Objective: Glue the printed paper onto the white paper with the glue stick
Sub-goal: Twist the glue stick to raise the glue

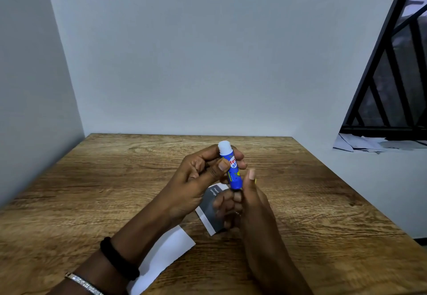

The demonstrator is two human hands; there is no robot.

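Left hand [198,175] raised, fingers grasping upright glue stick [233,174] | right hand [253,204] fingers pinching its base | above printed paper [208,209]

Blue glue stick [232,170] with a white tip. Dark grey printed paper [209,211], plain white paper [161,257]. Brown wood-grain table [92,190]

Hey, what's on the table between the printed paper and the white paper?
Nothing. In the head view only a strip of bare wooden table separates the printed paper from the white paper.
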